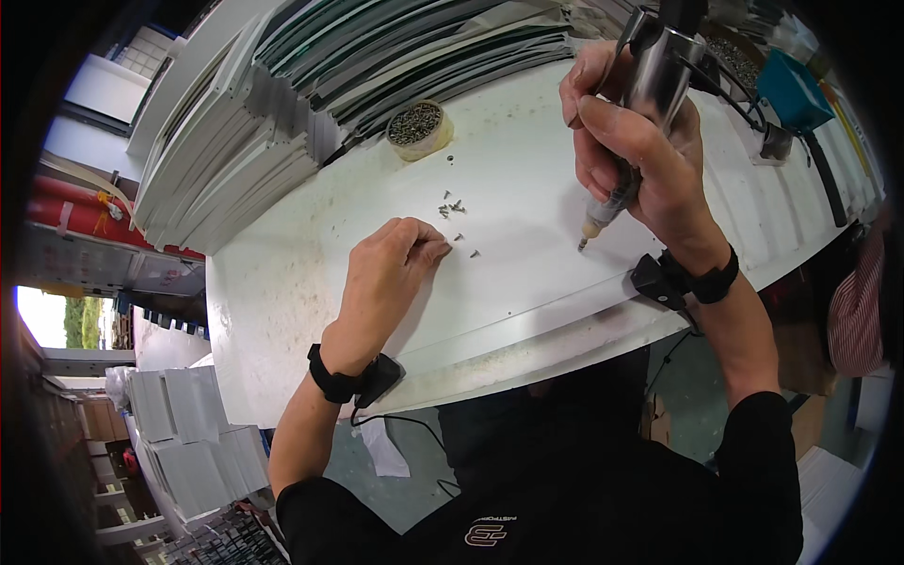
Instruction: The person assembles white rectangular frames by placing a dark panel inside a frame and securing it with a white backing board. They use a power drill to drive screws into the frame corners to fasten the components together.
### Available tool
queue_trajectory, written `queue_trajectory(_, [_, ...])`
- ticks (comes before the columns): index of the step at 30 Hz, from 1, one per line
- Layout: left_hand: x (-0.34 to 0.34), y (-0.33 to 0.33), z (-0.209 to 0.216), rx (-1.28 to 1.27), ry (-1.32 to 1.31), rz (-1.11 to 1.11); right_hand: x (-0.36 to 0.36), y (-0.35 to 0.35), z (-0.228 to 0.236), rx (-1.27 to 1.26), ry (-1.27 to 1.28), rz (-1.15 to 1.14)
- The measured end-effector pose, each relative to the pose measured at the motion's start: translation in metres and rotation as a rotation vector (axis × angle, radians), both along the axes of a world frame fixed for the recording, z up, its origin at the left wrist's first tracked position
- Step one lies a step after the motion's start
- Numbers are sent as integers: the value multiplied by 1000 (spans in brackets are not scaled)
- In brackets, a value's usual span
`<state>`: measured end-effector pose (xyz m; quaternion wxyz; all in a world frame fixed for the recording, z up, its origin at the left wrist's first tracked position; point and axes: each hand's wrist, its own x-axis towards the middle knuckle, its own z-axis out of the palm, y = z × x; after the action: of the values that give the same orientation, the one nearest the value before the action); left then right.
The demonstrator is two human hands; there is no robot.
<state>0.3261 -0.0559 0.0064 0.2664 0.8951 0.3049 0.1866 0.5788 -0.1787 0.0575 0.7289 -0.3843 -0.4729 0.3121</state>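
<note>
My right hand (650, 151) is wrapped round a silver and black electric screwdriver (656, 80). Its bit points down at the white panel (527, 273), but whether the tip touches the panel I cannot tell. Lower and to the left, my left hand (391, 268) is closed in a pinch at the panel's surface, and what its fingertips hold, if anything, is hidden. Several small loose screws (456, 207) lie just beyond and beside those fingertips. Farther back stands a round tub (417, 128) filled with screws.
Stacked grey and white panels (235, 141) lean at the back left, with dark green sheets (377, 47) behind the tub. A teal scoop-shaped container (796, 91) and black cables sit at the far right. More white stacked pieces (202, 424) stand at the lower left.
</note>
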Motion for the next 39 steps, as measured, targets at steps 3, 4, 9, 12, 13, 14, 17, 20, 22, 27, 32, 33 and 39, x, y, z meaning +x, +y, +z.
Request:
queue_trajectory(3, [-5, -5, 7, -88, 21, 52, -8, -2, -1, 17, 9, -12])
queue_trajectory(4, [-7, -8, 7, -125, 22, 76, -9, -4, -2, 13, 10, -18])
queue_trajectory(9, [-39, -29, 11, -204, -175, 162, -14, -5, 10, 19, -109, -105])
queue_trajectory(12, [-68, -47, 6, -309, -317, 213, -17, -3, 15, 30, -117, -123])
queue_trajectory(13, [-76, -52, 3, -333, -376, 221, -19, -3, 18, 53, -152, -116])
queue_trajectory(14, [-85, -59, -2, -395, -470, 239, -22, -4, 19, 74, -138, -85])
queue_trajectory(17, [-107, -85, -15, -564, -661, 268, -47, -1, 25, 140, -26, 65])
queue_trajectory(20, [-112, -107, -19, -740, -768, 269, -89, 9, 42, 248, 199, 238])
queue_trajectory(22, [-116, -112, -23, -813, -806, 262, -106, 23, 42, 321, 317, 354])
queue_trajectory(27, [-123, -118, -33, -870, -854, 260, -145, 35, 42, 315, 406, 488])
queue_trajectory(32, [-132, -118, -39, -899, -902, 221, -168, 35, 51, 252, 315, 452])
queue_trajectory(33, [-132, -118, -39, -903, -908, 221, -173, 34, 52, 229, 328, 440])
queue_trajectory(39, [-134, -118, -36, -899, -915, 258, -180, 40, 45, 289, 169, 416])
